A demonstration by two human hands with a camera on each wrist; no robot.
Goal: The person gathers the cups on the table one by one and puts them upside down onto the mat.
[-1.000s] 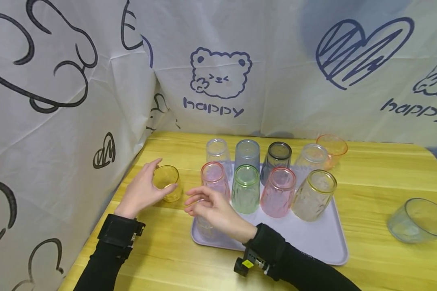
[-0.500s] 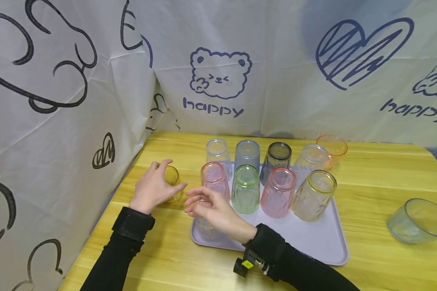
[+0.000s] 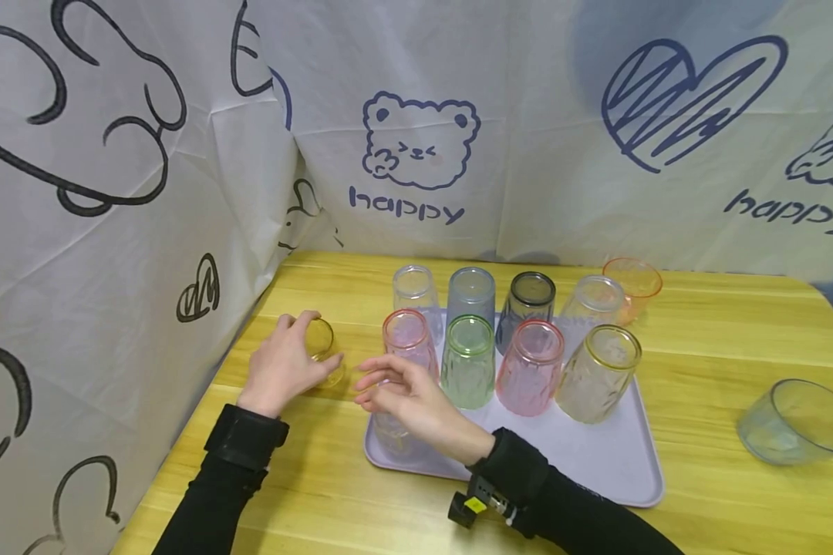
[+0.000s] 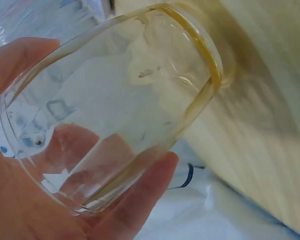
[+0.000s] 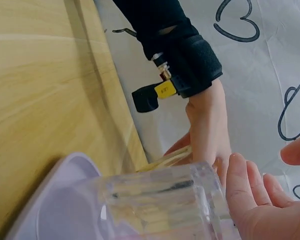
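Note:
My left hand (image 3: 284,370) curls its thumb and fingers round a yellow-tinted glass (image 4: 125,100) on the wooden table, left of the tray. In the left wrist view its thick yellow end is against or just above the table. My right hand (image 3: 416,405) hovers over the tray's front left corner with fingers loosely bent and nothing in its grasp. Below that hand is a clear glass (image 5: 160,200), close to the fingertips; whether they touch it I cannot tell. The hand partly hides this glass in the head view.
A lilac tray (image 3: 583,470) carries two rows of upside-down glasses, including a green one (image 3: 468,366), a pink one (image 3: 531,370) and a dark one (image 3: 526,308). An orange glass (image 3: 635,289) stands behind the tray. Farther right is a grey-blue glass (image 3: 798,424). White printed cloth (image 3: 527,139) hangs behind.
The left hand has moved from beside the yellow glass to a grip round it, first rightward, then slightly back left. The glass has shifted a little. The right hand has stayed nearly still.

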